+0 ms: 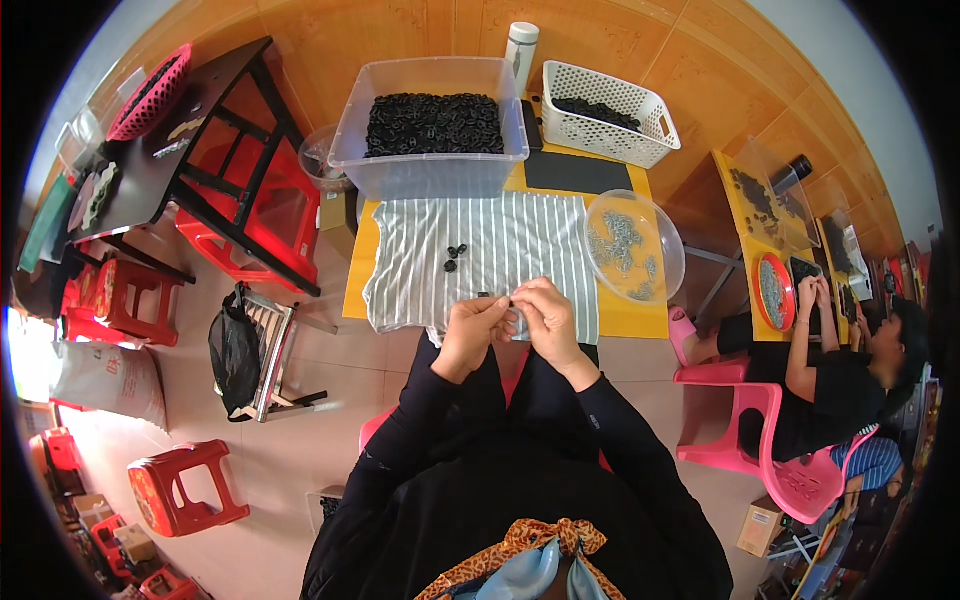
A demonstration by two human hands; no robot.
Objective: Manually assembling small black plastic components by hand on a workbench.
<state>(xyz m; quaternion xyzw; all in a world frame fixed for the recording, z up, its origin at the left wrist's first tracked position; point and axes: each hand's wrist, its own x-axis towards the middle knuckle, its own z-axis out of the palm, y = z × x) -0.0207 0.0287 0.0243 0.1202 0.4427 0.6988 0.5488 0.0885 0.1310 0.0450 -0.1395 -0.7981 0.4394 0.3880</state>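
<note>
Fingertips meet at the table's front edge!

And here we are, right at the near side of the yellow table [632, 318]: left hand [468, 337] and right hand [552, 328] come together over the front of the striped cloth [520, 230], just above the lap. Both are pinched narrow, thumb to forefinger, on a small dark piece [512, 304], mostly hidden by the fingers.

Room to work? Plenty of cloth spreads left of the hands, and another stretch runs up to the clear tub [425, 180] at the back. Over on the right it's tighter: the round clear bowl [673, 250] of small silvery parts overlaps the cloth's edge and juts past the table's side. A white basket [655, 125] sits at the far right corner.

Now the pieces! That pinched one looks tiny and dark, its shape too covered to call. Beyond the hands, a little cluster of black pieces [451, 266] lies on the cloth, glossy and rounded.
</note>
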